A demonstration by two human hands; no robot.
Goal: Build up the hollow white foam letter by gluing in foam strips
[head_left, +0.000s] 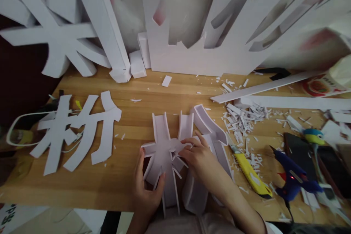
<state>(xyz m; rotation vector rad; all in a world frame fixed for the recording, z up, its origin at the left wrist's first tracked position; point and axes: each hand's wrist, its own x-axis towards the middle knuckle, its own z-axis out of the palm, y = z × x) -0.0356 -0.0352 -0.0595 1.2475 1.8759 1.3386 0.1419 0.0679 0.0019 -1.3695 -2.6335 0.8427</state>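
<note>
A white foam character with raised side walls point(166, 153) lies at the table's front edge, its open channels facing up. Its left side is held between the thumb and fingers of my left hand point(148, 186). My right hand point(196, 153) reaches over the middle, fingertips pinched at a small white strip near the centre; what exactly they hold is too small to tell. Beneath and beside my right wrist, the character's right part point(211, 128) has curved walls. A flat white foam character point(82, 124) rests to the left.
Right of the work lie white scraps point(244, 117), a yellow cutter point(251, 172), a blue glue gun point(294, 177) with a red light, and a dark phone point(333, 164). Large white foam pieces point(189, 58) lean along the back. A paper cup point(329, 80) is at the right.
</note>
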